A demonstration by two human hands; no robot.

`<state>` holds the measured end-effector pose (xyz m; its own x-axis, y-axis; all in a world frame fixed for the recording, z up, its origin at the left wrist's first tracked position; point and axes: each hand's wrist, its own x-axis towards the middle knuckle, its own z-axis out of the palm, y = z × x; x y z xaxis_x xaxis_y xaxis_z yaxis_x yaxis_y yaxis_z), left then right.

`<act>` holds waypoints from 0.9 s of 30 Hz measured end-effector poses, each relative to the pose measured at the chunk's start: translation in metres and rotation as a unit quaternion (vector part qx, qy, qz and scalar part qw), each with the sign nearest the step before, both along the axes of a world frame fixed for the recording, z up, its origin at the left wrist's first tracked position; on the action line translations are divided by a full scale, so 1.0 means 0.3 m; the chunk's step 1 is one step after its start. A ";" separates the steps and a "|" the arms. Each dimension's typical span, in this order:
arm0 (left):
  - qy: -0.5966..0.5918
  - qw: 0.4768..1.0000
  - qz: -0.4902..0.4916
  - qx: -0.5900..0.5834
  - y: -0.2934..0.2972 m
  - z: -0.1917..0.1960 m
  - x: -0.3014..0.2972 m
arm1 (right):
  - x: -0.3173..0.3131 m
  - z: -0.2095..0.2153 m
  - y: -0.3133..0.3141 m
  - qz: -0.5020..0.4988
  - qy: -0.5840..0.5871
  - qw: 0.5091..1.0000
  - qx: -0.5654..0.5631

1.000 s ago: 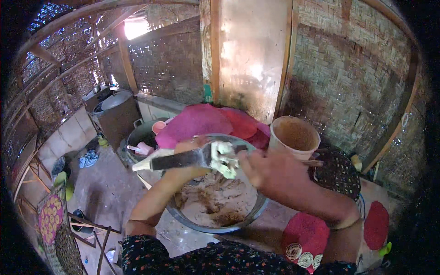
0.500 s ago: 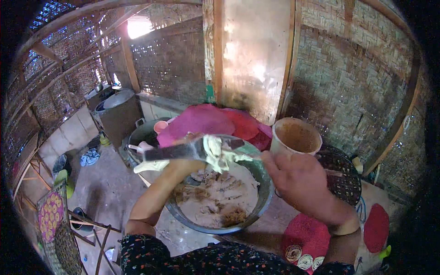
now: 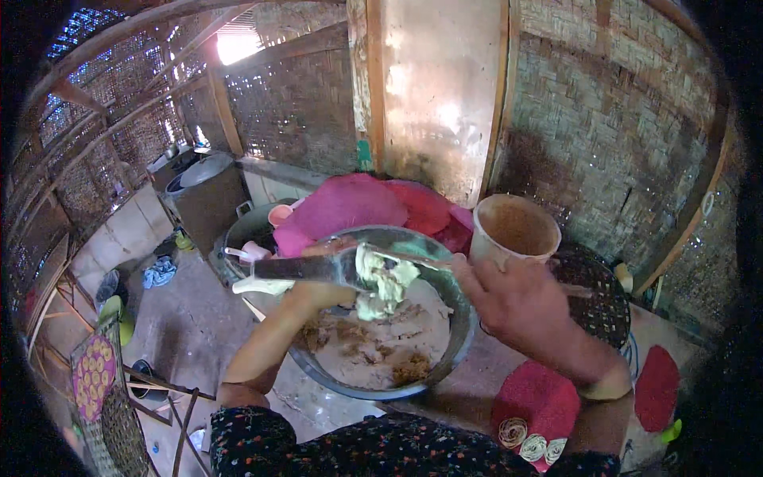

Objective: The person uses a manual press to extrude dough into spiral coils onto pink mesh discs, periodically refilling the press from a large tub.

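Left hand [image 3: 322,296] grips the knife [image 3: 306,268] flat over the bowl [image 3: 457,318], right hand [image 3: 520,306] holds a thin scraper: best scrape the paste [image 3: 383,278] steadily, blade level.

Daylight enters through a blown-out opening [image 3: 238,44] at the upper left of the frame and as speckles through the woven wall [image 3: 103,119]. A pale glare patch sits on the plank wall [image 3: 437,103] at top centre. The interior is dim and warm-toned. Fisheye bending curves posts toward a black vignetted rim. Detail is soft throughout.
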<state>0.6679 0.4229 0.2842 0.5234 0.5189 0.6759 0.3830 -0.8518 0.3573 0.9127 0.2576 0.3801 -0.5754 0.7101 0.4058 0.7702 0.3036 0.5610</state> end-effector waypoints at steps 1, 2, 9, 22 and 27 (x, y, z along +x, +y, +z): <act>0.147 0.981 0.082 0.100 0.006 0.014 0.009 | -0.003 -0.017 -0.002 -0.006 0.001 1.000 -0.004; 0.147 0.980 0.083 0.103 0.006 0.012 0.002 | -0.008 -0.027 -0.003 0.001 -0.012 1.000 -0.013; 0.046 0.998 0.005 0.043 -0.010 -0.017 0.053 | -0.080 -0.161 0.097 0.057 -0.042 0.997 0.009; 0.024 0.992 0.086 0.087 -0.007 0.057 0.049 | 0.045 -0.460 0.314 0.122 0.494 0.846 -0.157; 0.036 0.992 0.108 0.058 0.070 0.022 0.026 | -0.031 -0.489 0.300 0.221 0.577 0.768 -0.168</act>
<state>0.6758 0.4440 0.2908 0.4582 0.5452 0.7020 0.5821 -0.7809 0.2265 0.9036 0.3474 0.2335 -0.1849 0.7252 0.6632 0.4761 0.6565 -0.5851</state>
